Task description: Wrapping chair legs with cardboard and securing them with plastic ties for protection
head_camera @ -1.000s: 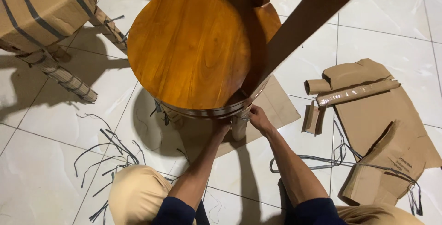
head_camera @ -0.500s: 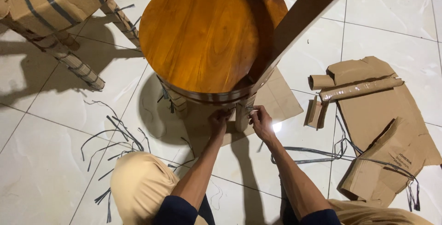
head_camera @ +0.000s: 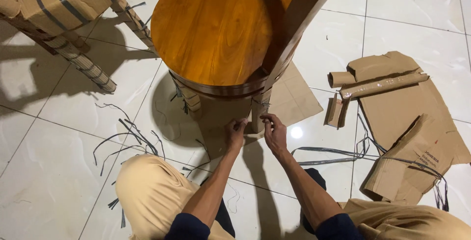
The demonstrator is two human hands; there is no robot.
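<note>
Under the round wooden stool, my left hand and right hand pinch the paper wrapping on its near leg, standing on cardboard on the floor.

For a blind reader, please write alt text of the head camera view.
Both hands, left hand and right hand, work at a cardboard-wrapped chair leg under a round wooden seat. Torn cardboard pieces and cut straps lie on the white tiled floor.
</note>
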